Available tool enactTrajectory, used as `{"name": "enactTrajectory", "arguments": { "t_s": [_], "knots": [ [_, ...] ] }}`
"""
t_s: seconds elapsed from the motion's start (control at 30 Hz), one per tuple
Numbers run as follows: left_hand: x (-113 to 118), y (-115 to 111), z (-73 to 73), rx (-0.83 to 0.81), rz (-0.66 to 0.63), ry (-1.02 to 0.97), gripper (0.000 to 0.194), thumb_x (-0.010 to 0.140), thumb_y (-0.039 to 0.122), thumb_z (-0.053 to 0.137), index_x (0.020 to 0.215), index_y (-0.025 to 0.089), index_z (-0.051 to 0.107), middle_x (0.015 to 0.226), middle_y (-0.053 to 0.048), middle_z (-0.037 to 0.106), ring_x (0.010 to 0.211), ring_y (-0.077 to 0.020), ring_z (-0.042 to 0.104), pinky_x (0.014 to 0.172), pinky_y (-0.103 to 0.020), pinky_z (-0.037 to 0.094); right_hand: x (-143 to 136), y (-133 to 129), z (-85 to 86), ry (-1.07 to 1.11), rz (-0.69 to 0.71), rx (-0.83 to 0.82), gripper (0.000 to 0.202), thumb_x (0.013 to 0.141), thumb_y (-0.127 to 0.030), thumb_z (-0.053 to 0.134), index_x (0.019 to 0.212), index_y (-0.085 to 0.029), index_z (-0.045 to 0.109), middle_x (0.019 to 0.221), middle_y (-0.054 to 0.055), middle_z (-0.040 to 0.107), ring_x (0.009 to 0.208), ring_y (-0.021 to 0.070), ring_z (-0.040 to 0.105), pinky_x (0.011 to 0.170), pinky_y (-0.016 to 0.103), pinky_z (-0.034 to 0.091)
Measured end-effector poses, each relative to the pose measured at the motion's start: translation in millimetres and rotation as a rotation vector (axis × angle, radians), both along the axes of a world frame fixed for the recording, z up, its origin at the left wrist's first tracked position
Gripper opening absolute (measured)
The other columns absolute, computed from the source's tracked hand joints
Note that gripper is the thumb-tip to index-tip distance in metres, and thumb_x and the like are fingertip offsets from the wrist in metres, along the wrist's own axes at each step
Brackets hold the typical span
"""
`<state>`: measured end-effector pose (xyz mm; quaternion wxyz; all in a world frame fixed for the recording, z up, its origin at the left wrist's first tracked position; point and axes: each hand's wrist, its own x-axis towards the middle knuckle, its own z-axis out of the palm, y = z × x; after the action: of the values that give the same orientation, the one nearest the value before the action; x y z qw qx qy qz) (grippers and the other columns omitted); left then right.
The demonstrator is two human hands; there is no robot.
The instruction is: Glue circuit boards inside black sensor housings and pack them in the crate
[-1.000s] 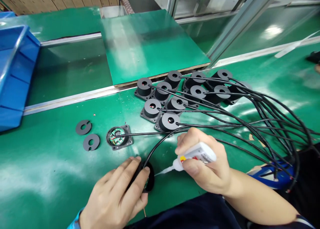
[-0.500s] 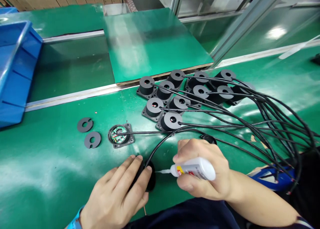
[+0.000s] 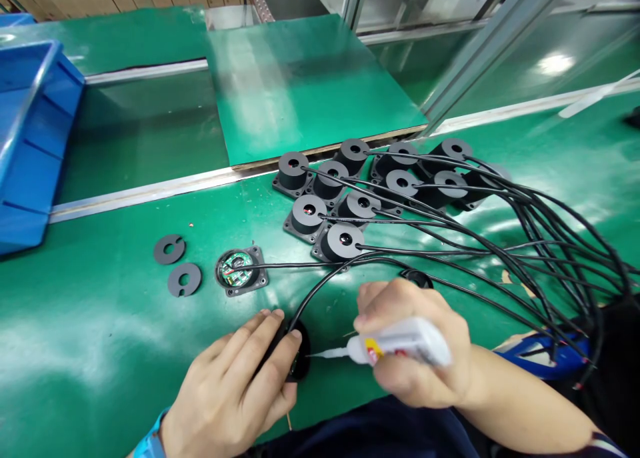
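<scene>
My left hand is closed over a black round housing with a cable running out of its top, and covers most of it. In my right hand is a white glue bottle, tipped nearly level, its thin nozzle pointing left at the housing's right edge. Whether the tip touches the housing I cannot tell. Just beyond my left hand lies an uncovered housing showing a green circuit board. Two dark grey slotted discs rest to its left.
Several black housings with grey disc tops stand grouped behind, their black cables sweeping right. A blue bin is at the left. One black ring-like part lies behind my right hand, and a blue object sits at the right.
My right hand has shifted slightly right with the glue bottle, and the bottle's body has moved right with it. My left hand stays on the housing.
</scene>
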<state>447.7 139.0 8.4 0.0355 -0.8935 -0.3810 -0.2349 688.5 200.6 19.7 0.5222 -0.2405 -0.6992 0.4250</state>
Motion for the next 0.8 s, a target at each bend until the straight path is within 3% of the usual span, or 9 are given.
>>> {"name": "enactTrajectory", "arguments": {
  "t_s": [0.2, 0.3, 0.47, 0.6, 0.7, 0.8],
  "knots": [
    [0, -1, 1.0, 0.023, 0.014, -0.016, 0.026, 0.097, 0.021, 0.061, 0.12, 0.012, 0.069, 0.117, -0.017, 0.076, 0.105, -0.0291, 0.075, 0.082, -0.036, 0.06, 1, 17, -0.3, 0.354, -0.231, -0.386, 0.033, 0.093, -0.051, 0.071, 0.083, -0.021, 0.066, 0.056, -0.005, 0.045, 0.043, 0.0087, 0.036, 0.038, 0.022, 0.029],
    [-2, -2, 2.6, 0.049, -0.029, 0.021, 0.026, 0.1, 0.022, 0.059, 0.123, 0.012, 0.068, 0.12, -0.019, 0.074, 0.111, -0.0335, 0.073, 0.08, -0.038, 0.06, 2, 26, 4.7, 0.441, -0.255, -0.444, 0.032, 0.091, -0.051, 0.074, 0.084, -0.021, 0.066, 0.054, -0.006, 0.045, 0.043, 0.0077, 0.033, 0.037, 0.018, 0.031],
    [-5, -2, 2.6, 0.119, -0.054, 0.014, 0.025, 0.101, 0.02, 0.058, 0.124, 0.013, 0.068, 0.123, -0.02, 0.072, 0.115, -0.0372, 0.071, 0.079, -0.04, 0.059, 5, 27, 11.0, 0.435, -0.297, -0.52, 0.032, 0.087, -0.052, 0.078, 0.095, -0.022, 0.072, 0.061, -0.003, 0.06, 0.051, 0.0105, 0.053, 0.045, 0.02, 0.047],
    [-6, -3, 0.5, 0.146, -0.036, 0.029, 0.028, 0.099, 0.018, 0.06, 0.126, 0.014, 0.067, 0.125, -0.02, 0.071, 0.116, -0.0371, 0.071, 0.082, -0.041, 0.059, 3, 20, 11.2, 0.414, -0.267, -0.514, 0.03, 0.086, -0.05, 0.079, 0.085, -0.02, 0.074, 0.056, -0.003, 0.057, 0.045, 0.0087, 0.048, 0.041, 0.019, 0.041],
    [-3, -4, -4.6, 0.047, 0.001, -0.082, 0.038, 0.096, 0.019, 0.063, 0.133, 0.013, 0.061, 0.126, -0.017, 0.071, 0.118, -0.0322, 0.069, 0.091, -0.039, 0.059, 3, 18, 12.1, 0.443, -0.243, -0.515, 0.028, 0.088, -0.05, 0.078, 0.09, -0.023, 0.075, 0.056, -0.004, 0.059, 0.046, 0.0079, 0.05, 0.043, 0.017, 0.043],
    [3, -2, -14.2, -0.236, 0.094, -0.259, 0.058, 0.095, 0.025, 0.064, 0.148, 0.012, 0.045, 0.128, -0.014, 0.07, 0.119, -0.0232, 0.07, 0.097, -0.03, 0.059, 4, 28, 16.5, 0.456, -0.24, -0.587, 0.028, 0.086, -0.048, 0.081, 0.104, -0.028, 0.076, 0.074, -0.002, 0.072, 0.061, 0.0092, 0.063, 0.053, 0.017, 0.052]
  ]
}}
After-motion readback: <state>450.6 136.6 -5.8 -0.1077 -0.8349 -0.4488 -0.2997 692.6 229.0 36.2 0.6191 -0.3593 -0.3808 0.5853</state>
